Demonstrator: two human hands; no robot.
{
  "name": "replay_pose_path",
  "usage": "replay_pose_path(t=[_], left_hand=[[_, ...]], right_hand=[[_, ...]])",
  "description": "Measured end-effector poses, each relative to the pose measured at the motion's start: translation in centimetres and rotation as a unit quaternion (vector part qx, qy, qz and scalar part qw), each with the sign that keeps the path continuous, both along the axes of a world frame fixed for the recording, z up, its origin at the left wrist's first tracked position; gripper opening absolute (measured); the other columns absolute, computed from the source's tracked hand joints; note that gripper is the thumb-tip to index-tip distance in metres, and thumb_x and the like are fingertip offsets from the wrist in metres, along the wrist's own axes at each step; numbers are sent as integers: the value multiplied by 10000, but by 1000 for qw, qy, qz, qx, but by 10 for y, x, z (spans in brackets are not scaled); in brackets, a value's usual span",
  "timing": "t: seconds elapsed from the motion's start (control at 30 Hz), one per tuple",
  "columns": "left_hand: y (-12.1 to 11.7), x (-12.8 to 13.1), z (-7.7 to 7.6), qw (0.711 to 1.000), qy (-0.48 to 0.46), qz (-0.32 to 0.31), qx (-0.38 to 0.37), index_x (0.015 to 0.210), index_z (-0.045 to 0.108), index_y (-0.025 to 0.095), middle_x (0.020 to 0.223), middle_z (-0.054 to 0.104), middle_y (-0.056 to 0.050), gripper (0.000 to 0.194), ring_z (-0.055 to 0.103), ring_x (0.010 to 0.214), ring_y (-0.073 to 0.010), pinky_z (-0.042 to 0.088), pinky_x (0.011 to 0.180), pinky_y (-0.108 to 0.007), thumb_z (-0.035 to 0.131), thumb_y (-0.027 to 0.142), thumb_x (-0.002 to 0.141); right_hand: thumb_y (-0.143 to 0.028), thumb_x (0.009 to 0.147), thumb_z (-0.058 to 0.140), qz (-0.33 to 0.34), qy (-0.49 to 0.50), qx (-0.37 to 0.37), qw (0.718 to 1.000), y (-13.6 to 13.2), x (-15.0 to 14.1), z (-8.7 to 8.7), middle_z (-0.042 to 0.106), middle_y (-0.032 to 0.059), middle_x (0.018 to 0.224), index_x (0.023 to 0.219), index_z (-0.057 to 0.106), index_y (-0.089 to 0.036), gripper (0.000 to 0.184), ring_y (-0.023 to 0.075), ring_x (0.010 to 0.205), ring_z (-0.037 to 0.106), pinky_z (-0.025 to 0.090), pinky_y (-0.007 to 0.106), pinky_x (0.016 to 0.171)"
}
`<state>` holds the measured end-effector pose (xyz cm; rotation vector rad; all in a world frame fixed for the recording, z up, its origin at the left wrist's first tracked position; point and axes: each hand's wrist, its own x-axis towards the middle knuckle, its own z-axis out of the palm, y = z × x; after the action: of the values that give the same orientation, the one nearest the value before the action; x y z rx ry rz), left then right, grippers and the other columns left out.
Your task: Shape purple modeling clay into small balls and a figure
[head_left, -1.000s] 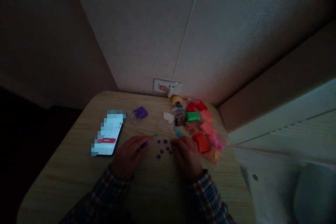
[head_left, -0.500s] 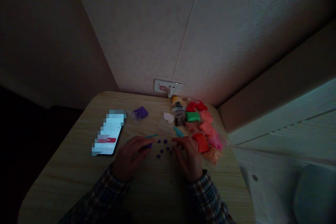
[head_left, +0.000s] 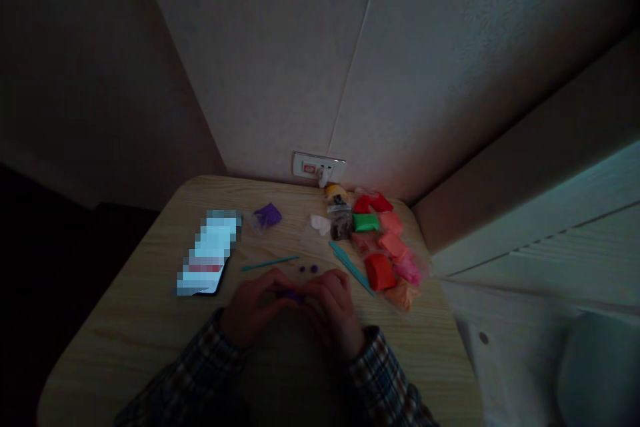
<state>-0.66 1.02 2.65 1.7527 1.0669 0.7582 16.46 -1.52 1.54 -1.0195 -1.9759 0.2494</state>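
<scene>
Between my two hands is a lump of purple modelling clay (head_left: 291,295). My left hand (head_left: 250,307) pinches it from the left, fingers bent around it. From the other side, the fingers of my right hand (head_left: 336,307) close on the same lump and hide part of it. Two small purple clay balls (head_left: 314,268) lie on the table just beyond the fingertips. A thin teal modelling tool (head_left: 270,263) rests past my left hand, and a broader teal modelling tool (head_left: 351,268) lies slanted beyond my right hand.
A lit phone (head_left: 207,253) lies on the wooden table (head_left: 125,340) at left. Purple clay in a bag (head_left: 267,215) sits at the back. Several clay packs, including a green pack (head_left: 365,222) and a red pack (head_left: 380,271), crowd the right. A wall socket (head_left: 319,165) is behind.
My right hand has moved left to meet my left hand and now grips the purple clay too. Several small clay balls are now covered by my hands; both teal tools show more fully.
</scene>
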Motion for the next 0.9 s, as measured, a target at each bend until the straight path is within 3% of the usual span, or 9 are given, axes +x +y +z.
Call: replay_pose_path(t=[0.43,0.57,0.7,0.9], left_hand=[[-3,2,0,999,-2,-33,-5,827,583,156,763,635,-20,138,589,716,-137,483,664,-244,549,275,766],[-3,2,3,999,0,-43,1,958,579,164,847,670,-46,216,614,778,-160,496,715,-279,532,275,779],[-3,2,3,998,19,-46,40,1031,586,179,947,676,-70,267,621,828,-174,495,763,-307,526,265,784],[-1,2,1,993,38,-57,101,965,616,179,862,662,-48,208,604,798,-158,487,729,-283,517,215,785]], right_hand=[[-210,886,462,19,15,7,1000,-2,4,0,597,20,748,873,539,-191,81,147,698,537,424,331,694],[-200,877,478,18,5,-5,1000,-3,4,-2,604,17,760,913,533,-198,66,146,708,540,420,335,706],[-148,871,462,20,7,1,1000,-2,4,-2,615,13,760,929,525,-200,100,139,694,547,424,330,704],[-74,828,474,16,7,4,1000,-4,3,-1,615,25,750,881,536,-190,141,149,682,530,429,328,672]])
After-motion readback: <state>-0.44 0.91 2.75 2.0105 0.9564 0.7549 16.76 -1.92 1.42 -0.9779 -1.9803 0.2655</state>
